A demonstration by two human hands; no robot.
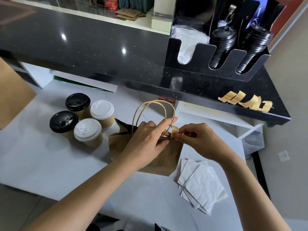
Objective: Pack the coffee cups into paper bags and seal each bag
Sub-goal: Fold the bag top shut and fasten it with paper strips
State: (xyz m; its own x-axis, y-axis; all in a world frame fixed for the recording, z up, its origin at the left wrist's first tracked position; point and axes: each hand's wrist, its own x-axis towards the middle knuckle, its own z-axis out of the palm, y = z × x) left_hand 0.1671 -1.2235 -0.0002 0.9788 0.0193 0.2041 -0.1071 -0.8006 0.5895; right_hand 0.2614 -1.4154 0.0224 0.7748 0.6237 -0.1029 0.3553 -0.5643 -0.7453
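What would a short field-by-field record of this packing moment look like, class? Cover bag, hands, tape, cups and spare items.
bag: brown paper bag upright on the white counter, handles up
left hand: left hand pinches the bag's top shut
right hand: right hand pinches a tape strip at the bag's top
cups waiting: four lidded cups, two black lids, two white
spare tape: strips on the black ledge
napkins: white stack right of the bag

Bare forearms, seemingly no rings or watch.

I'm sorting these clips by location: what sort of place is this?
Likely a café service counter: a black organiser stocked with stacked lids, lidded takeaway coffee cups on the white table, and a kraft paper bag being sealed.
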